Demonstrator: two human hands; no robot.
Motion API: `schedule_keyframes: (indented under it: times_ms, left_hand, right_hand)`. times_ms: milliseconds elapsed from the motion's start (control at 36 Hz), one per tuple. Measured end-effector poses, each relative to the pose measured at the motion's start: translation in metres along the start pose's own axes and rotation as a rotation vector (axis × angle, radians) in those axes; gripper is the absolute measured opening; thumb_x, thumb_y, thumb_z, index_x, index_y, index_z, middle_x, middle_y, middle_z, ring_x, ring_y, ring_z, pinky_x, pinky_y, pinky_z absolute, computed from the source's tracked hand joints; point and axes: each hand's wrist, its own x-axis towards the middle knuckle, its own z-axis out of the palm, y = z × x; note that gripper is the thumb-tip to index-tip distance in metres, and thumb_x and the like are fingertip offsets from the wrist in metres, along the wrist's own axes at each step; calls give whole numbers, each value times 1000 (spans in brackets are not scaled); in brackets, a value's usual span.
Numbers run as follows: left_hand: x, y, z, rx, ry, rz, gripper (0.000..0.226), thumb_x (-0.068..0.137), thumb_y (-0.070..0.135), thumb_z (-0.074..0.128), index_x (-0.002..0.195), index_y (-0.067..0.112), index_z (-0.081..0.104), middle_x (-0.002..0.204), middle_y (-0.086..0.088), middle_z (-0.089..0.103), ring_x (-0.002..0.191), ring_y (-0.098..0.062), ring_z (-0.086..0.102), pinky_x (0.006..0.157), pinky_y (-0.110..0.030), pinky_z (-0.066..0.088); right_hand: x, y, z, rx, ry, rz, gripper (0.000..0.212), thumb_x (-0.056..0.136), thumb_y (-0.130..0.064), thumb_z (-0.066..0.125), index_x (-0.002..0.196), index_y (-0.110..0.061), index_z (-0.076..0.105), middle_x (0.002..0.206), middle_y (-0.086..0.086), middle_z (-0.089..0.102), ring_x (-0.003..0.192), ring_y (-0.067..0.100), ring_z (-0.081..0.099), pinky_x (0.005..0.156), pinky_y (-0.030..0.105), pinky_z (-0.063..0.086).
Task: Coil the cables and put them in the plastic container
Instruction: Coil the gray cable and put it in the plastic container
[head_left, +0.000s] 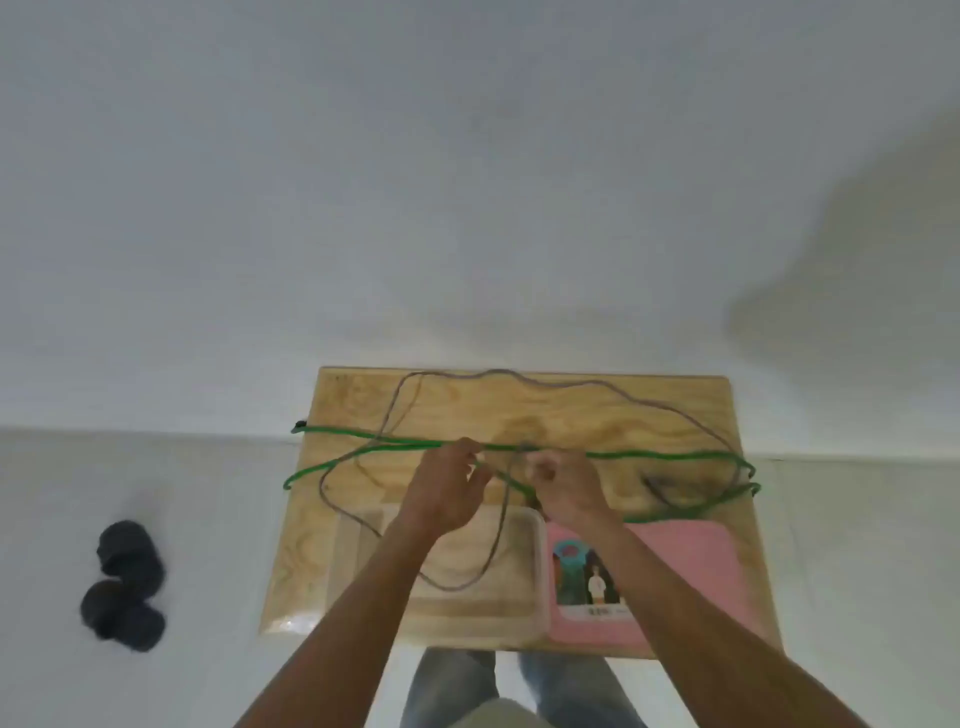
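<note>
— Head view: what lies on the wooden tabletop?

— A pale board with visible grain, rounded at the corners. Across it runs a green cable, ropy and thick, stretched side to side and doubling back at both edges. A thinner grey cable wanders in loose loops over the far edge and down towards the person.

— And the hands?

— Close together over the middle. The left hand has its fingers curled, pinching the grey cable where it crosses the green one. The right hand is curled too, closed on a strand at the same crossing; which cable it grips I cannot tell through the blur.

— The container?

— The plastic container is clear, rectangular with soft corners, at the near edge under the left forearm; one grey loop drops into it. Just beside it on the right lies a pink lid with a printed label.

— Anything off the tabletop?

— Dark rounded lumps on the white floor, left.
</note>
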Motion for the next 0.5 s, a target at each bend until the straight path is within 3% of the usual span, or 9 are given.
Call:
schedule_keyframes:
  times_ms: [111, 194, 278, 361, 417, 500]
  left_hand:
    - [21, 1, 20, 95, -134, -82, 28, 94, 32, 56, 95, 6, 67, 102, -19, 72, 101, -40, 65, 78, -40, 52]
    - [31, 2, 31, 116, -221, -83, 34, 99, 33, 51, 75, 10, 61, 93, -22, 70, 93, -41, 65, 68, -36, 45]
    - [36, 4, 33, 112, -250, -108, 39, 100, 28, 51, 67, 9, 60, 88, -24, 69, 87, -41, 65, 62, -33, 38]
    - [39, 8, 29, 32, -271, -177, 30, 93, 22, 57, 73, 3, 69, 87, -22, 72, 88, -40, 67, 67, -35, 47]
    - [39, 11, 24, -67, -250, -239, 28, 79, 26, 63, 86, 3, 78, 89, -19, 76, 89, -35, 71, 78, -39, 58]
    - [41, 14, 18, -254, -192, -310, 34, 61, 29, 63, 79, 4, 79, 79, -17, 76, 79, -30, 74, 78, -47, 61]
  right_hand:
    - [6, -2, 10, -31, -28, 83, 23, 96, -10, 53, 110, -10, 72, 109, 8, 71, 104, 23, 65, 83, 26, 47]
    - [16, 4, 17, 77, -31, 110, 20, 95, -2, 55, 104, -1, 72, 107, 11, 72, 99, 16, 64, 89, 19, 50]
    - [20, 6, 19, 82, -8, 120, 19, 94, -3, 57, 102, -4, 74, 101, 5, 74, 98, 15, 66, 72, 6, 44]
    - [22, 5, 17, 141, -22, 123, 25, 95, 3, 51, 110, 1, 71, 102, 6, 72, 95, 11, 64, 64, -4, 40]
    - [24, 4, 16, 142, -13, 96, 28, 93, 4, 51, 110, -3, 72, 105, 6, 74, 96, 10, 65, 73, 1, 44]
    - [24, -2, 11, 193, -21, 55, 28, 93, 5, 52, 107, -6, 74, 102, 4, 74, 98, 16, 67, 87, 19, 49]
